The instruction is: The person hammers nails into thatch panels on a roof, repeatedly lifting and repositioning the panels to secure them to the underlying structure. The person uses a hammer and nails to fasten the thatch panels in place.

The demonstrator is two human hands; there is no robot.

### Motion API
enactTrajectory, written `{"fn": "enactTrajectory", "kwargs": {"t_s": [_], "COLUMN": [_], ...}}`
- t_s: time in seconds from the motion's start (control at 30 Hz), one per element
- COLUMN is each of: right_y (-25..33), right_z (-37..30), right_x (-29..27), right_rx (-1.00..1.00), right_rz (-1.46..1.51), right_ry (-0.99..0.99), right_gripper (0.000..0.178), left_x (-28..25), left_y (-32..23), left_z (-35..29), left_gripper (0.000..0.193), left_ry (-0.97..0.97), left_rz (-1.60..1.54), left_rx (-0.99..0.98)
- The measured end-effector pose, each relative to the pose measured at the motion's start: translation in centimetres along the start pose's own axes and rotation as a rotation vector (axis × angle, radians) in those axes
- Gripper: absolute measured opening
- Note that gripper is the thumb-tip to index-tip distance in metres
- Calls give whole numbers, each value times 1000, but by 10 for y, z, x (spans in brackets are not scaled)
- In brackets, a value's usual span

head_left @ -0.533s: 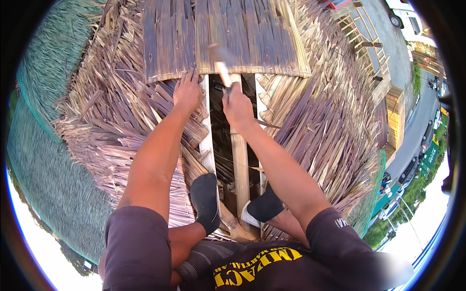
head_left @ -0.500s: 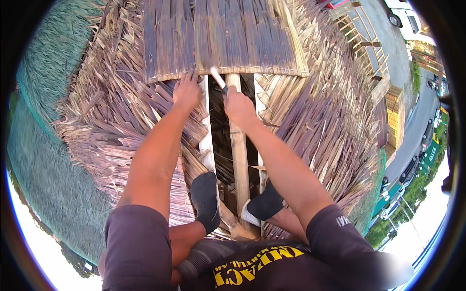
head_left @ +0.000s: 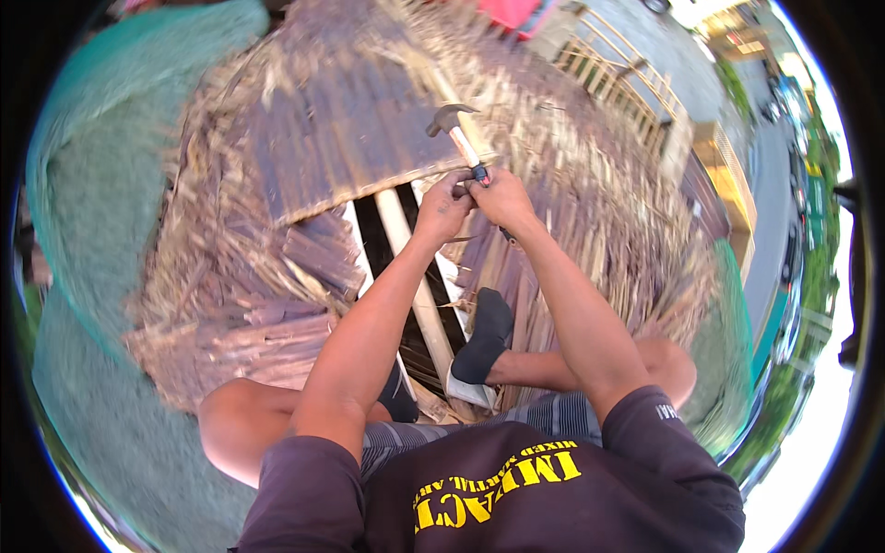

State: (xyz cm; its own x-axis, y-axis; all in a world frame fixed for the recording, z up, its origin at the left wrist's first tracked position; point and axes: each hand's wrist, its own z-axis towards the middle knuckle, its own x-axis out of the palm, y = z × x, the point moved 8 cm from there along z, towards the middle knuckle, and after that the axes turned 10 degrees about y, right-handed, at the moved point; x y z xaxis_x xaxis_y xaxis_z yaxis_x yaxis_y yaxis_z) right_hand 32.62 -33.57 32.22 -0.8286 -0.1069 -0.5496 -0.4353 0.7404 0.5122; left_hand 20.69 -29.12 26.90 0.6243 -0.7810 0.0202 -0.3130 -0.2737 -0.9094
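My right hand (head_left: 502, 198) is wrapped round the dark grip of a claw hammer (head_left: 465, 146). The hammer tilts up and away, its pale shaft and dark metal head above the thatch. Close against the right hand, my left hand (head_left: 444, 208) has its fingers pinched together; whatever is in them is too small to make out. Beyond both hands lies a dark thatch panel (head_left: 341, 129) with a stitched lower edge. Below that edge a bamboo pole (head_left: 422, 300) runs down the gap between my feet.
Loose, shaggy thatch (head_left: 590, 221) slopes away on both sides. A pale strip (head_left: 359, 253) borders the dark gap. Green netting (head_left: 101, 184) covers thatch at the left. On the right are a wooden railing (head_left: 627, 74), a wooden box (head_left: 724, 170) and a road far below.
My left hand has left the panel's edge and moved right to meet my right hand. The hammer has moved up and right with my right hand. The view has turned.
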Motion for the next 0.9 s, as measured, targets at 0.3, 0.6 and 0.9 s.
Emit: {"fn": "enactTrajectory", "kwargs": {"t_s": [0.3,0.6,0.9], "right_y": [-113,-341,-480], "right_z": [-308,-569,-559], "right_x": [-210,-157,51], "right_rx": [-128,865,1189], "right_rz": [208,155,469], "right_ry": [-611,-1130,-768], "right_gripper": [28,54,87], "left_x": [231,365,398], "left_y": [-158,-219,-196], "left_z": [-48,-176,-243], "left_gripper": [29,12,10], "left_ry": [541,915,1136], "left_rz": [-7,204,352], "left_rx": [162,478,441]}}
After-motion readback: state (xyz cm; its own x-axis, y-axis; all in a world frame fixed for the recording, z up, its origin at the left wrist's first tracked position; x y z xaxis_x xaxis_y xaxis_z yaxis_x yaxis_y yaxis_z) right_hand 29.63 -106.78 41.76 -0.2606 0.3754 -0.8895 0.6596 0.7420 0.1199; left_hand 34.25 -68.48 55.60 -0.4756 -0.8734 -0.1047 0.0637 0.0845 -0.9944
